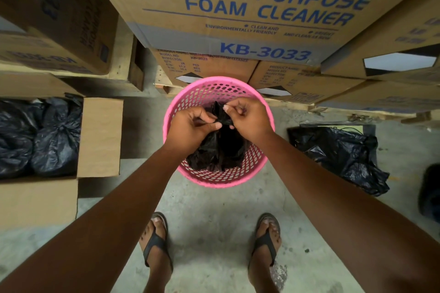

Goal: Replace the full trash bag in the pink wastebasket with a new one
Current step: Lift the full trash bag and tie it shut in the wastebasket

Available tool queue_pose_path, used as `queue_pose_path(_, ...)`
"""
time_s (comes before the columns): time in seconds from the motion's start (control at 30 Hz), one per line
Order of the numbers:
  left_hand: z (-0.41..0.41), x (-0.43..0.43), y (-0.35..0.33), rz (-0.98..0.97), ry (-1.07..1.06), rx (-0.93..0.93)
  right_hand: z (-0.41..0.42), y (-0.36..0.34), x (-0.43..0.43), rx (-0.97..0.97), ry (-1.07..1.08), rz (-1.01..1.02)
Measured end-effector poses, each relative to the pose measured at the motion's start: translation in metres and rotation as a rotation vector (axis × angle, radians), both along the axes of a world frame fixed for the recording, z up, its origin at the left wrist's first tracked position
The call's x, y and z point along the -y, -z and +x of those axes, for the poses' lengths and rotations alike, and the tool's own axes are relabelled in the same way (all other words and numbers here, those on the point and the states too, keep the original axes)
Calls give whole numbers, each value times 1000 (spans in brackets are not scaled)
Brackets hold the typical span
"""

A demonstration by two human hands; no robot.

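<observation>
Head view, looking straight down past both forearms. At far left an open cardboard box (100, 138) holds several tied black bags (35, 135), likely filled ones parked out of the way. Moving right, the left hand (190, 126) is clenched on a fold of a black trash bag (219, 147), thumb and fingers pinching the plastic near its top edge. The bag hangs down into the pink wastebasket (266, 112), whose latticed wall shows bare on the far and near sides, so nothing lines the rim yet. Just right of the left hand, the right hand (247, 119) pinches the same bunched top, fingertips close against the left hand's. Holding the two layers between opposed pinches over the basket's mouth looks like an effort to part the bag's opening, with the basket below to catch the body as it unfolds; I judge this to be the new bag. Further right, a crumpled black bag (338, 152) lies on the concrete floor (214, 209), apart from the basket. Stacked cartons (238, 7) stand behind.
</observation>
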State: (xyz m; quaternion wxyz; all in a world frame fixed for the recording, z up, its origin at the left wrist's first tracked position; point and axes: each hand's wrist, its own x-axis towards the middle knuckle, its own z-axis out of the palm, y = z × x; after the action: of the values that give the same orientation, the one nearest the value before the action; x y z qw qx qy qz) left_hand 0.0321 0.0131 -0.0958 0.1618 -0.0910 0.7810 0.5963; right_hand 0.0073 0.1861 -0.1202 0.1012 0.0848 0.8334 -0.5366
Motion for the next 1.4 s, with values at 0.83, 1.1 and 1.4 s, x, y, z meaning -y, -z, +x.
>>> queue_pose_path(0.83, -6, 3, -8, 125, -417, 184, -12, -29, -11, 277, -420, -222)
queue_pose_path(1.1, -12, -3, -3, 268, -434, 231, 6, -6, 7, -2, 77, -293)
queue_pose_path(1.4, 26, 36, 7, 164, -720, 382, 57, 19, -30, 55, 419, -126)
